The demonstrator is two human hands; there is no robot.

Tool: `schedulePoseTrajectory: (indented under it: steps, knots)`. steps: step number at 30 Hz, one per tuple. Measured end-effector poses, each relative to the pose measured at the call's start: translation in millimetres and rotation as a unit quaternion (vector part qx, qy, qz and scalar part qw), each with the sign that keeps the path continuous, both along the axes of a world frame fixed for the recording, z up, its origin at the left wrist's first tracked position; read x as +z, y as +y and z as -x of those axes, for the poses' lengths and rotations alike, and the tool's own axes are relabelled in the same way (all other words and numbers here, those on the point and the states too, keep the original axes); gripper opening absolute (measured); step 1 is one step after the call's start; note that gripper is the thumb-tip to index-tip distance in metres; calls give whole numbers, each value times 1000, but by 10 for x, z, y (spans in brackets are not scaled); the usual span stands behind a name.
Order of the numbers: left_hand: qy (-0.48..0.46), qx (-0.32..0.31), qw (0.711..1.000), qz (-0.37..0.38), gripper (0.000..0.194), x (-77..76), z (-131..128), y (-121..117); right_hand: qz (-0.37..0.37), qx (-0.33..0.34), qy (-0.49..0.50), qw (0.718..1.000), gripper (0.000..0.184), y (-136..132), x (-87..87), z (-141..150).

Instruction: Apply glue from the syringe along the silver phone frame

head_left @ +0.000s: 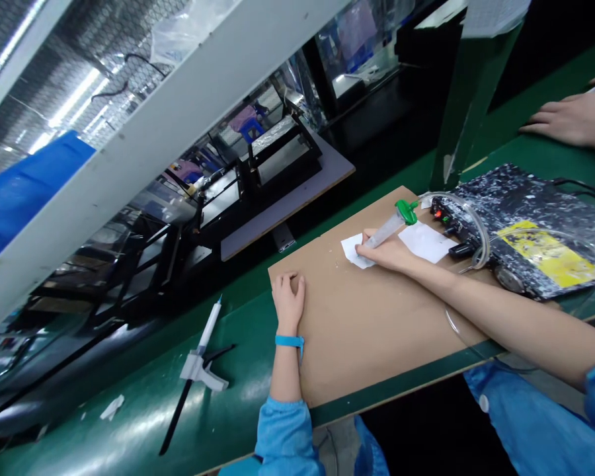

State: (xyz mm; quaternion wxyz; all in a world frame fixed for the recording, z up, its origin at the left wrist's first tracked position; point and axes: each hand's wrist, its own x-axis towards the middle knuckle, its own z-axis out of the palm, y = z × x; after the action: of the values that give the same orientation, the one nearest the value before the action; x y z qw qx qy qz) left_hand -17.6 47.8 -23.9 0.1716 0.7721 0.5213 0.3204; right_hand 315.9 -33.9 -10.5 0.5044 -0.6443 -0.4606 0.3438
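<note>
My right hand [387,252] is closed around a syringe [385,230] with a translucent barrel and a green cap [406,210], tilted with its lower end toward a white paper piece [351,248]. The tip is hidden by my fingers. Behind that hand lies another white paper [427,242]. Both papers rest on a brown cardboard sheet [367,330]. My left hand [288,303], with a blue band at the wrist, rests on the sheet's left edge; its thumb is apart from its bent fingers and nothing shows in it. Clear tubing [478,221] runs from the green cap.
A speckled black control box [510,205] with a yellow label [550,254] stands on the right. A caulking gun [198,367] lies on the green bench [143,396] at left, near a white scrap [112,407]. Another person's hand [570,119] rests at upper right. A pale beam [143,132] crosses above.
</note>
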Motion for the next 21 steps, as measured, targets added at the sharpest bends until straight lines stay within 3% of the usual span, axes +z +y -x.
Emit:
schedulePoseTrajectory:
  steps: [4, 7, 10, 12, 13, 16, 19, 21]
  knots:
    - [-93, 33, 995, 33, 51, 129, 33, 50, -5, 20, 1, 1000, 34, 19, -51, -16]
    - [-173, 52, 982, 51, 77, 438, 177, 127, -6, 18, 13, 1000, 34, 46, -60, 3]
    - [-234, 50, 969, 61, 83, 787, 415, 193, -2, 20, 31, 999, 32, 88, -23, 57]
    - [-218, 130, 965, 61, 85, 904, 601, 243, -11, 15, 22, 1000, 34, 140, 10, 85]
    - [-165, 180, 967, 70, 85, 915, 692, 268, -14, 11, 18, 1000, 35, 168, 25, 92]
    - [-120, 221, 964, 86, 69, 816, 927, 324, -19, 2, 9, 1000, 34, 225, 67, 100]
    - [68, 379, 912, 142, 54, 677, 1078, 392, -24, 0, 7, 1000, 34, 228, 120, 120]
    - [130, 393, 896, 164, 47, 608, 1118, 462, -28, 0, 5, 1000, 36, 221, 154, 134]
